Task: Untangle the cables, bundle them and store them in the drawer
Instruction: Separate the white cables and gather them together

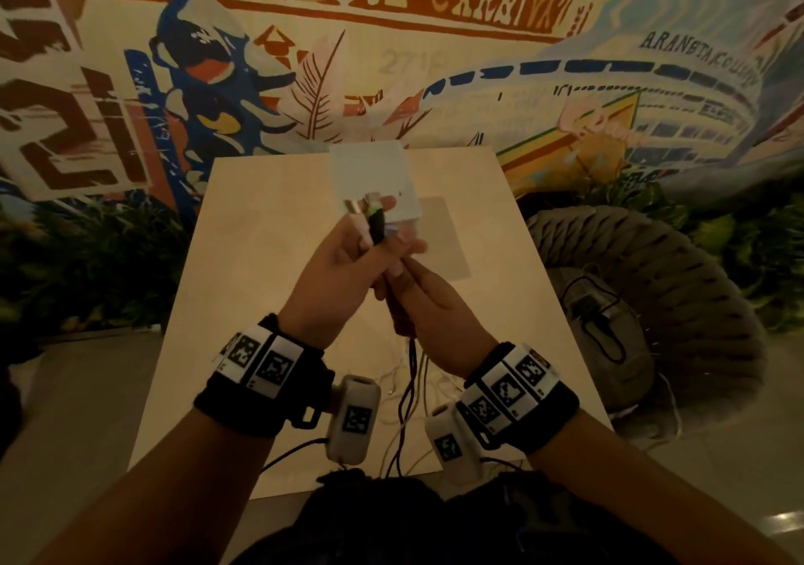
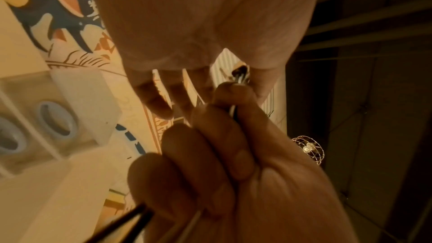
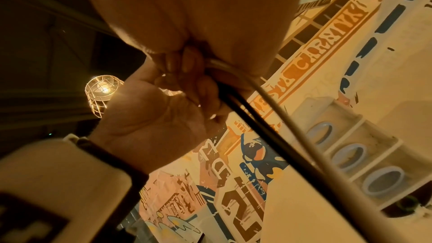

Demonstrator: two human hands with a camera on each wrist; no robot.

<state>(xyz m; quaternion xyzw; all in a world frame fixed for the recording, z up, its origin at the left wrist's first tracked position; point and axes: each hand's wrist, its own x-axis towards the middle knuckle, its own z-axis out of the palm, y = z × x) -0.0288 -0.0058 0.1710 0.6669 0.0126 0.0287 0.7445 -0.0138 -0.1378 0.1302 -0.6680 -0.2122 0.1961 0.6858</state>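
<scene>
You are holding both hands together at the centre of the head view, your left hand (image 1: 337, 277) gripping high, your right hand (image 1: 428, 299) curling closed just below, both forearms rising from the lower corners.

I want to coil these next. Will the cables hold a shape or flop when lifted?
Likely floppy: below the right hand the cables hang in loose waves to the table. Probably light, as the left hand lifts their plug ends easily.
</scene>
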